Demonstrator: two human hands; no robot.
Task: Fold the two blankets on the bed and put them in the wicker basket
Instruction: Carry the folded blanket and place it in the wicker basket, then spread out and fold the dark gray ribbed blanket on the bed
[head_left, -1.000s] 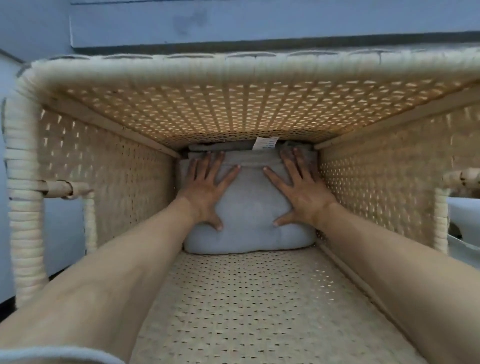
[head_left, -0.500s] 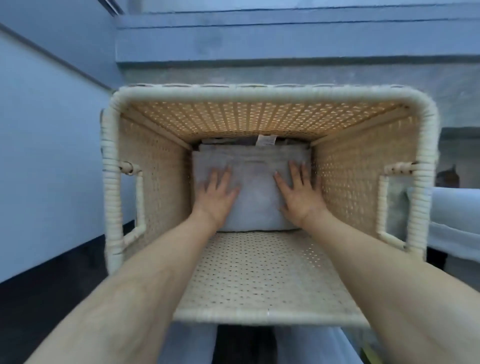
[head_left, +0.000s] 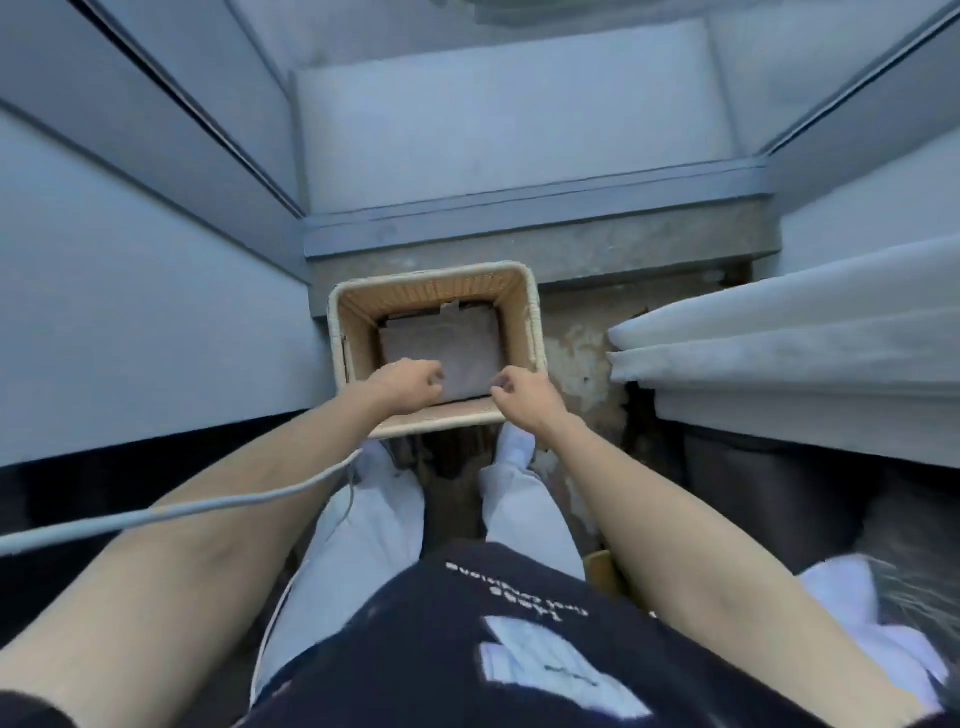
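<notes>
Head view: basket, one folded blanket inside, both my grips over its near rim.

Basket (head_left: 431, 276): pale wicker, upright on the floor (head_left: 582, 338), with a wall on its left and the bed (head_left: 779, 332) on its right. Blanket (head_left: 441, 343): grey, folded flat, lying in the bottom of the basket. There is a small label (head_left: 451, 310) at its far edge, and something darker shows beneath that edge, though I cannot tell if it is a second blanket. Left grip (head_left: 410, 384) and right grip (head_left: 524, 397): apart from each other, fingers loosely curled, released, grasping nothing. Cable (head_left: 208, 512): grey, crossing my left forearm.
</notes>
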